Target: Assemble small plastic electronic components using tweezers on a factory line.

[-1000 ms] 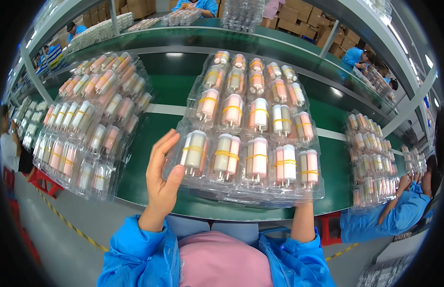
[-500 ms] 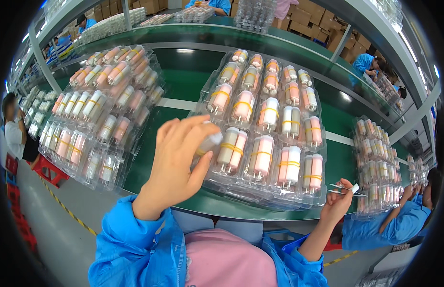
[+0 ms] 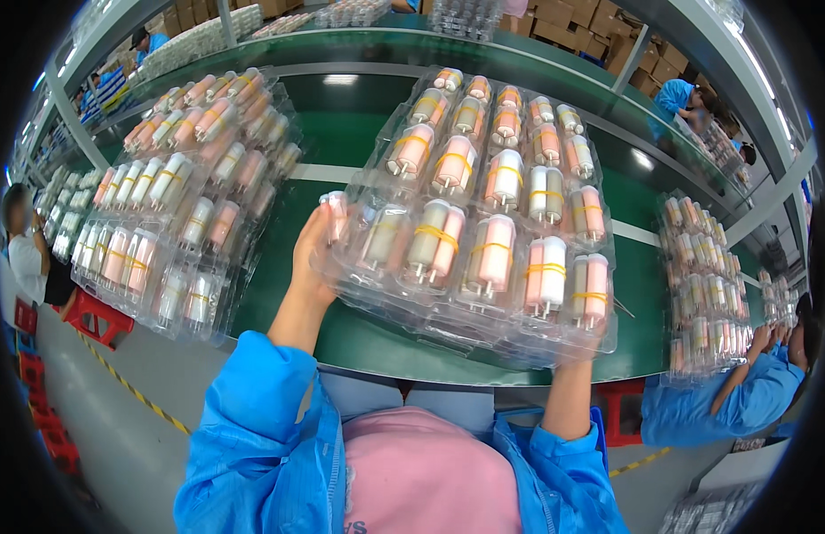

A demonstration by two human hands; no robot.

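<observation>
tray (image 3: 510,343) of banded tubes (image 3: 544,276) over the green bench (image 3: 394,343), left hand (image 3: 311,267) gripping its left edge, pink tube (image 3: 338,216) right by the fingers, right hand (image 3: 578,349) at near-right corner, can't tell its grip tbh

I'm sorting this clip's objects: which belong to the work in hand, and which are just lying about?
In hand: clear tray; yellow-banded cylinders in it; left hand at its left edge; right hand, mostly hidden, near its right corner.

Just around: tray stack at left; red stool; cardboard boxes.
</observation>
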